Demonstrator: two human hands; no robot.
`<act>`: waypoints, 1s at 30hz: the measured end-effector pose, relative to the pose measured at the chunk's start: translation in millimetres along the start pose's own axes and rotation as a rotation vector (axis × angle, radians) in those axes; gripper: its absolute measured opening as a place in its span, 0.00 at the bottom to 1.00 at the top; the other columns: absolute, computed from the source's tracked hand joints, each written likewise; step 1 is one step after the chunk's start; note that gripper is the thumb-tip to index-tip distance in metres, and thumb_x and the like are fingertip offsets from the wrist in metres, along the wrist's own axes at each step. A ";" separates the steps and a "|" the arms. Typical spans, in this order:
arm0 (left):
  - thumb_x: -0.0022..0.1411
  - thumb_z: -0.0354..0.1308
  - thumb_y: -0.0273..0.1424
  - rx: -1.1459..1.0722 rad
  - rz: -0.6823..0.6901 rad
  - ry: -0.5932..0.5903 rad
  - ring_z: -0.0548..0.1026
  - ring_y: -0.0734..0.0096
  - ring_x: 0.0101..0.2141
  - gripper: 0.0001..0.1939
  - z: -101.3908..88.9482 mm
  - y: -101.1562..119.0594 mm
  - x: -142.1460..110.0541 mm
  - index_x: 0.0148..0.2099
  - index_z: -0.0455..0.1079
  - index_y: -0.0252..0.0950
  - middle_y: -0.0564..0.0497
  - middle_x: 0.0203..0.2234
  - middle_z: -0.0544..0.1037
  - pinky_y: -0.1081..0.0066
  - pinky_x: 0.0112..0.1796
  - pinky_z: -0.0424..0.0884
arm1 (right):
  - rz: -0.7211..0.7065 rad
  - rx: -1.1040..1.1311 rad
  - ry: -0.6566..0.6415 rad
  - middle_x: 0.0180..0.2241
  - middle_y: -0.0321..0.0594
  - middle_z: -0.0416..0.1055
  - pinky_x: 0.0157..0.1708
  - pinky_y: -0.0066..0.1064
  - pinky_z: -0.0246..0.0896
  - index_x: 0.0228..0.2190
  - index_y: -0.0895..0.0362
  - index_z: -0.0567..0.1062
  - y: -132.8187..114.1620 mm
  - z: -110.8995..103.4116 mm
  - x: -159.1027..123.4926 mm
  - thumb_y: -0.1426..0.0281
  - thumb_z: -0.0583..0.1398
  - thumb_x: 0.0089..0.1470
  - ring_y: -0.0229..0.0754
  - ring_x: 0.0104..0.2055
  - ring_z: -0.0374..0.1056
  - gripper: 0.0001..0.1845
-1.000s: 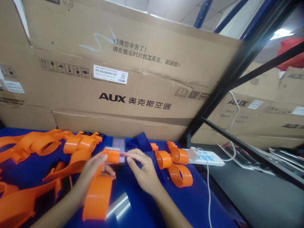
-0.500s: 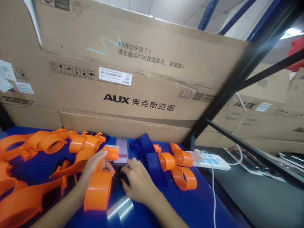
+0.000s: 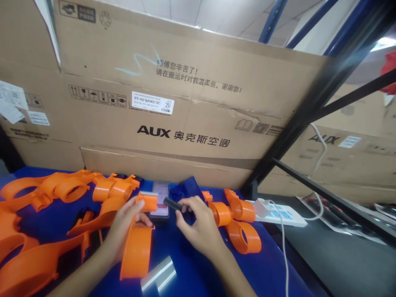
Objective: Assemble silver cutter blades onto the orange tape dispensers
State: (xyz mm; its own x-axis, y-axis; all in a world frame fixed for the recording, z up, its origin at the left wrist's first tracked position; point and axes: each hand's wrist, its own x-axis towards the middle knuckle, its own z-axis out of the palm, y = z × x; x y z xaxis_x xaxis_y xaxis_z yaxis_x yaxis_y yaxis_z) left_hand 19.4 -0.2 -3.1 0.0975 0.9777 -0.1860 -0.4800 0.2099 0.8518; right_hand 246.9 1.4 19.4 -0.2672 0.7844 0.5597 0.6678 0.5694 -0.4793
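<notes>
Printed cardboard point(image 3: 204, 107) stands behind the blue tabletop point(image 3: 192, 274).

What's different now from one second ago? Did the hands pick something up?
Yes! The right hand now has a black stick in its grip; a second ago no stick showed there. After dipping down in front of the phone, that hand has come up a little to the right. The left hand still holds the orange piece. The phone and white power strip stayed put.

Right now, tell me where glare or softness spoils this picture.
Head view: the light at upper right burns out white; large AUX lettering reads clearly, but the phone screen is too soft to read; the black cylinder in the right hand shows little fine detail.
</notes>
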 end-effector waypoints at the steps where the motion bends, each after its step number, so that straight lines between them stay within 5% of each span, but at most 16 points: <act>1: 0.61 0.66 0.45 0.042 0.024 -0.011 0.81 0.64 0.22 0.18 0.4 -2.7 -1.2 0.43 0.72 0.37 0.48 0.21 0.82 0.73 0.27 0.75 | 0.000 0.045 0.049 0.33 0.40 0.73 0.39 0.38 0.65 0.39 0.52 0.76 -0.6 -2.3 0.9 0.72 0.61 0.60 0.48 0.38 0.69 0.05; 6: 0.61 0.67 0.44 0.239 0.091 -0.126 0.82 0.60 0.30 0.27 3.1 -16.0 -5.0 0.58 0.68 0.37 0.48 0.28 0.83 0.64 0.34 0.81 | -0.090 0.077 0.049 0.34 0.43 0.76 0.40 0.41 0.66 0.44 0.52 0.77 -12.3 5.5 -3.1 0.71 0.61 0.61 0.50 0.38 0.70 0.09; 14: 0.63 0.66 0.40 0.208 0.075 -0.230 0.82 0.64 0.31 0.23 7.4 -18.8 -8.1 0.56 0.68 0.38 0.48 0.34 0.82 0.62 0.36 0.82 | -0.063 0.196 0.066 0.36 0.44 0.79 0.41 0.42 0.69 0.47 0.53 0.78 -17.6 21.9 -9.1 0.71 0.61 0.63 0.50 0.40 0.72 0.11; 19: 0.62 0.67 0.43 0.150 0.000 -0.118 0.80 0.66 0.24 0.19 7.1 -20.6 -6.2 0.48 0.68 0.38 0.50 0.26 0.82 0.70 0.28 0.79 | -0.129 0.268 0.021 0.39 0.43 0.80 0.44 0.43 0.69 0.53 0.50 0.78 -16.8 29.8 -11.8 0.71 0.62 0.64 0.48 0.40 0.73 0.16; 23: 0.60 0.68 0.41 0.088 -0.021 0.054 0.76 0.66 0.18 0.21 1.0 -8.9 1.6 0.48 0.66 0.37 0.52 0.16 0.78 0.72 0.24 0.76 | -0.100 0.266 -0.003 0.43 0.42 0.79 0.44 0.40 0.68 0.63 0.51 0.68 -13.4 24.3 -10.2 0.70 0.60 0.66 0.46 0.42 0.72 0.26; 26: 0.64 0.61 0.42 0.048 -0.057 0.095 0.76 0.68 0.18 0.19 -4.7 9.5 6.7 0.48 0.70 0.33 0.52 0.16 0.76 0.73 0.24 0.75 | -0.022 0.186 -0.093 0.37 0.40 0.77 0.41 0.37 0.66 0.51 0.53 0.76 -9.5 16.1 -6.7 0.70 0.58 0.67 0.44 0.39 0.70 0.13; 30: 0.68 0.55 0.42 -0.012 -0.162 0.100 0.74 0.69 0.17 0.19 -6.6 26.7 5.9 0.46 0.74 0.30 0.50 0.16 0.75 0.74 0.19 0.71 | -0.145 0.081 -0.424 0.37 0.40 0.73 0.46 0.38 0.63 0.37 0.54 0.78 -12.4 16.7 -7.4 0.68 0.62 0.63 0.45 0.42 0.67 0.04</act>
State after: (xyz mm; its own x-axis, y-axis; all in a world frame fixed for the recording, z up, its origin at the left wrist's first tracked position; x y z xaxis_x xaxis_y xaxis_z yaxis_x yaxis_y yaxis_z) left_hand 1.4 11.1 15.3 0.0873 0.9255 -0.3685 -0.4759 0.3637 0.8007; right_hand 229.0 -7.4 9.9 -0.6263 0.7166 0.3069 0.5503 0.6852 -0.4770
